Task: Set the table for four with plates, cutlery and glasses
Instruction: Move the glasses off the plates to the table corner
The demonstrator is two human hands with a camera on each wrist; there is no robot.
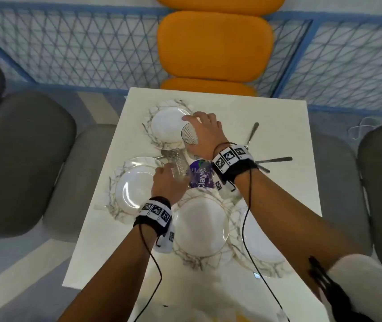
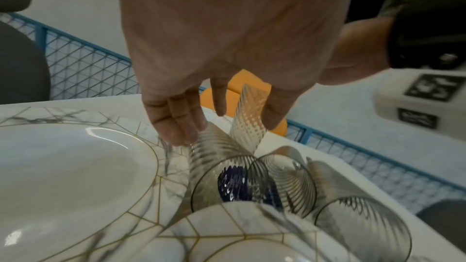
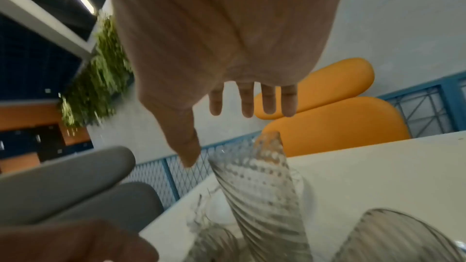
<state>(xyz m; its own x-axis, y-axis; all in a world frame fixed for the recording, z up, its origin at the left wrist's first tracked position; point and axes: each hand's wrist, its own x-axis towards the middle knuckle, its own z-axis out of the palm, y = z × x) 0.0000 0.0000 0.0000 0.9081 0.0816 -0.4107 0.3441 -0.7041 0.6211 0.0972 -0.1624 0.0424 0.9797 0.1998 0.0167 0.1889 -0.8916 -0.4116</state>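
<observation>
Nearest plate (image 1: 200, 226): white with a gold rim on a marbled mat, at the table's (image 1: 285, 126) near edge, just nearer than the purple item.
Purple item (image 1: 200, 175): printed, table centre, between the two wrists; its kind is unclear.
Left hand (image 1: 168, 184): just left of the purple item, fingers curled around a ribbed glass (image 1: 180, 163).
Left plate (image 1: 136, 189): left of the purple item, touching nothing held.
Right hand (image 1: 205, 133): beyond the purple item, fingers spread over a second ribbed glass (image 1: 189, 134); contact unclear.
Far plate (image 1: 168, 125): beyond the purple item, partly under that glass.
Cutlery (image 1: 273, 160): right of the purple item.
</observation>
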